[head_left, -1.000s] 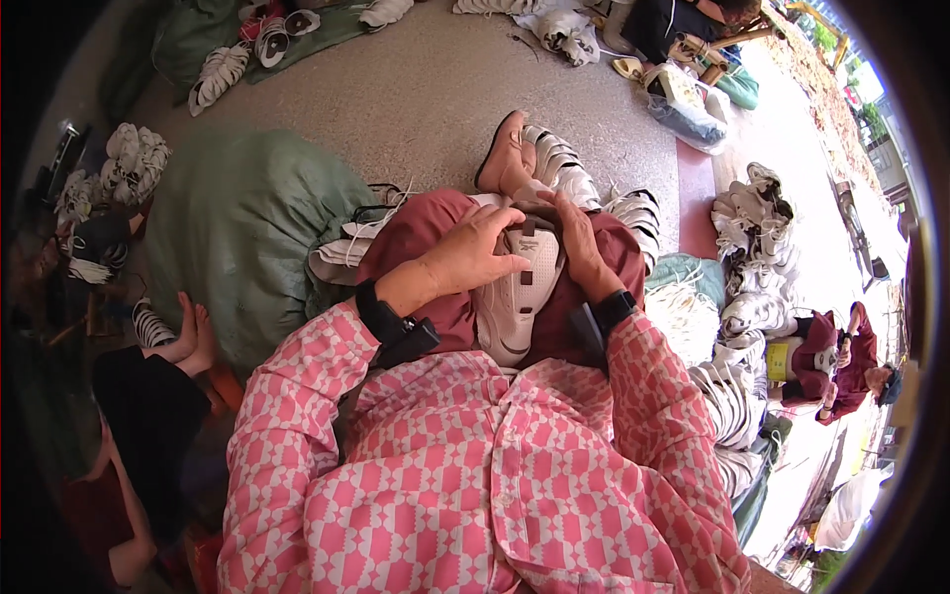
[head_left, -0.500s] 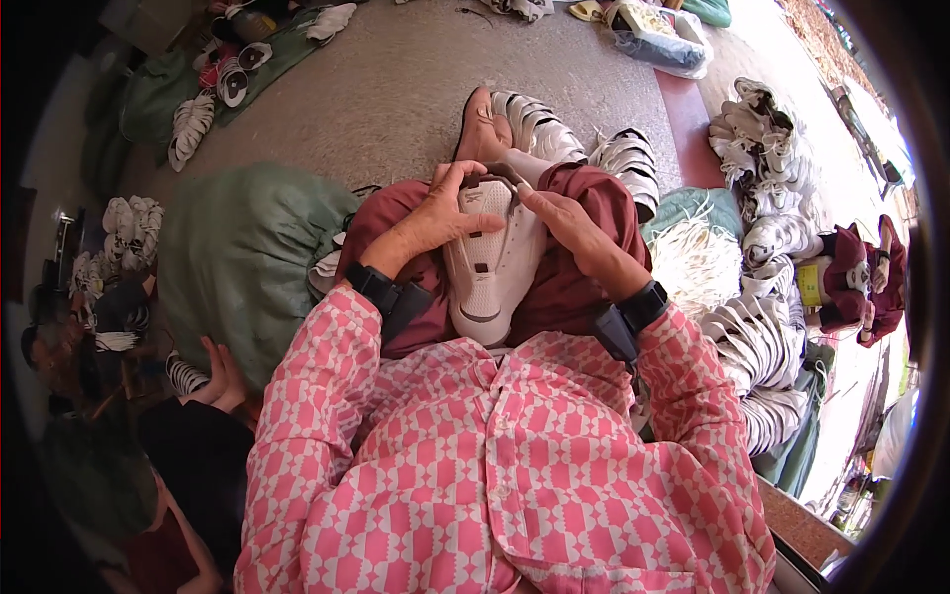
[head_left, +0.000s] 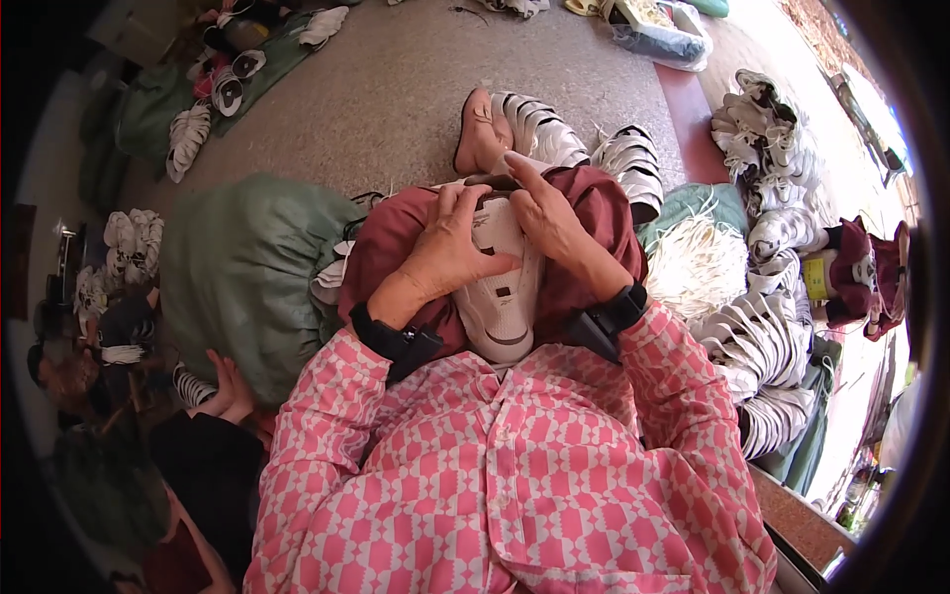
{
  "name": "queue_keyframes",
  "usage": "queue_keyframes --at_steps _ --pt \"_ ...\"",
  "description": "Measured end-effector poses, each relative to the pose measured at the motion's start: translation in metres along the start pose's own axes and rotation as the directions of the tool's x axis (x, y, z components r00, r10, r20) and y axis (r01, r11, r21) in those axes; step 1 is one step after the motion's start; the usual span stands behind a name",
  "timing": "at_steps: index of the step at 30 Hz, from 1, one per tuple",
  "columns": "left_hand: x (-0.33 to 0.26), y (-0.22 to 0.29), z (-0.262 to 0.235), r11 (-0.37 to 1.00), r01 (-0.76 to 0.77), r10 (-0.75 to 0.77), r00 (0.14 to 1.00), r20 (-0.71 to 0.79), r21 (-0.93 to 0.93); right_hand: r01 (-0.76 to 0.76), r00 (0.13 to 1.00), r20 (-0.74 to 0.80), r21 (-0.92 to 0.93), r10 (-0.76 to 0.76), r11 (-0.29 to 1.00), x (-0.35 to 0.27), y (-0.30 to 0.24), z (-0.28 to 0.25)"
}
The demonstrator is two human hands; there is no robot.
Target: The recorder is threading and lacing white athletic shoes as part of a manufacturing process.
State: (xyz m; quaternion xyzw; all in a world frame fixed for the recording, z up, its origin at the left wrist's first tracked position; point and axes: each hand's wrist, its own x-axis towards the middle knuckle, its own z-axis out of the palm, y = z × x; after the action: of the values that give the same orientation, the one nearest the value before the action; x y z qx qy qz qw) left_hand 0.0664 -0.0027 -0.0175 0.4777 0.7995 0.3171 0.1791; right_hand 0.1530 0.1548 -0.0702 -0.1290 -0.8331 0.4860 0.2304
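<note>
A white shoe upper (head_left: 498, 315) lies on my lap between my thighs, its perforated rounded toe pointing toward my body. Small dark rectangular marks show along its middle. My left hand (head_left: 442, 241) grips its left side, with the thumb across the top and the fingers at the far opening. On the opposite side, my right hand (head_left: 556, 225) holds the edge of that opening, its thumb bent over the upper and a finger stretched away from me. The fingertips inside the opening are partly hidden.
A bulging green sack (head_left: 252, 272) stands at my left, with another person's hand or foot close below it. Nested white shoe uppers (head_left: 539, 129) lie beyond my knees. To my right are a bundle of white laces (head_left: 698, 259) and stacked white uppers (head_left: 757, 342).
Both hands have shifted slightly nearer my body with the upper. My right hand has turned more upright, its thumb now over the opening's edge. My left fingers have closed in on the collar.
</note>
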Motion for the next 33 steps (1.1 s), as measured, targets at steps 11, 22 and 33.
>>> queue_keyframes --at_steps 11,22,33 --pt "0.029 0.009 0.004 0.971 0.107 -0.145 0.974 0.176 0.213 -0.196 0.981 0.065 0.313 0.185 0.929 0.0 0.02 0.009" --pt "0.025 -0.016 0.016 0.991 -0.064 0.084 0.981 -0.174 0.118 -0.253 0.967 0.14 0.562 0.211 0.787 -0.015 0.019 0.01" --pt "0.031 -0.003 0.048 0.977 -0.191 0.212 0.928 -0.307 0.097 -0.223 0.971 0.022 0.426 0.237 0.877 -0.03 -0.018 0.014"
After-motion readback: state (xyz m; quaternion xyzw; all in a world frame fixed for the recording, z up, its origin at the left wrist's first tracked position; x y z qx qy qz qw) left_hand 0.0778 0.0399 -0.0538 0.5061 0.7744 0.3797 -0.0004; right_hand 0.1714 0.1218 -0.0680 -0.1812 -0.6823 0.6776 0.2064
